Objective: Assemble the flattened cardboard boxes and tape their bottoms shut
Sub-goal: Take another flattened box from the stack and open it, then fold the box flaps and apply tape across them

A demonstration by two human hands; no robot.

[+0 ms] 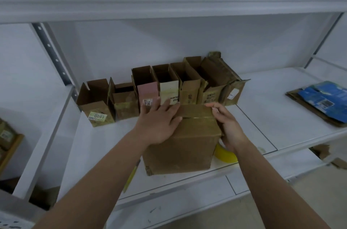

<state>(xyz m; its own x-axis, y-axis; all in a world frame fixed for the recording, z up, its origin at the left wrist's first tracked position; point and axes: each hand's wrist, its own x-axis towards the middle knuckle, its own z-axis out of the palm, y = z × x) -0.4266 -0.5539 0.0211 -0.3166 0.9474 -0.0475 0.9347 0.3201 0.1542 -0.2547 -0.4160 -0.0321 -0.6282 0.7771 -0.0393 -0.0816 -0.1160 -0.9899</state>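
A brown cardboard box stands on the white shelf, its taped bottom facing up. My left hand lies flat on the left part of that top face, fingers straight, pressing it down. My right hand wraps over the box's right top edge, fingers curled against the flap and the tape strip. A yellow tape roll sits on the shelf just right of the box, partly hidden behind my right wrist.
A row of several assembled open boxes lines the back of the shelf. Flattened cardboard with a blue printed sheet lies at the far right. A yellow strip hangs at the shelf's front edge. More cardboard sits far left.
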